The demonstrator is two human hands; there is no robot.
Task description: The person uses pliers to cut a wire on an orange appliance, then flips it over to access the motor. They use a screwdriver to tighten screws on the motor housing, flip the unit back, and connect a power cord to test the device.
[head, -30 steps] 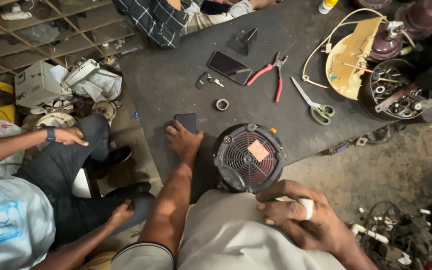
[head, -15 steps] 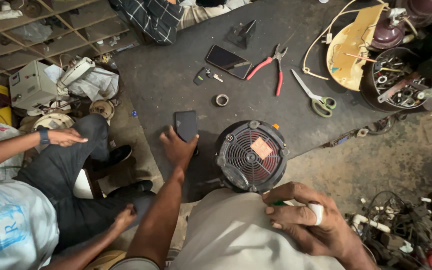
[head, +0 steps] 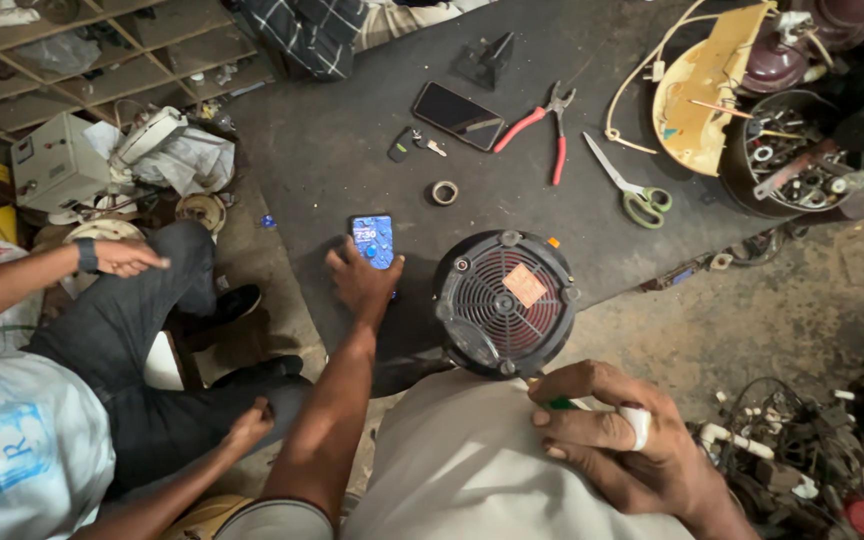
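Left hand [head: 360,282] at centre frame, fingers wrapped round a lit phone [head: 373,240] — screen glowing blue, lower end in the grip, upper end lying on the dark mat [head: 342,140]. Just right of it, a round black fan motor [head: 505,302] with a ribbed grille and an orange tag, standing on the mat's lower edge. Right hand [head: 607,440] at lower right, closed round a thin green-tipped tool [head: 556,403], one finger wrapped in white tape, resting against the pale shirt.

Above the lit phone, near the middle of the mat: a small roll of tape [head: 443,192], a dark key fob [head: 402,145], and a second phone [head: 458,109] with a dark screen. Further right, red-handled pliers [head: 540,130] and green-handled scissors [head: 632,192] — well apart from both hands. At upper right, a black tub of metal parts [head: 787,155] beside a yellowish curved panel [head: 697,95].

At left, another person in dark trousers, one hand [head: 127,258] with a wristband held open over the knee, the other [head: 250,422] curled lower down. Behind, at upper left, a grey box [head: 52,160] and wooden shelving [head: 102,40].
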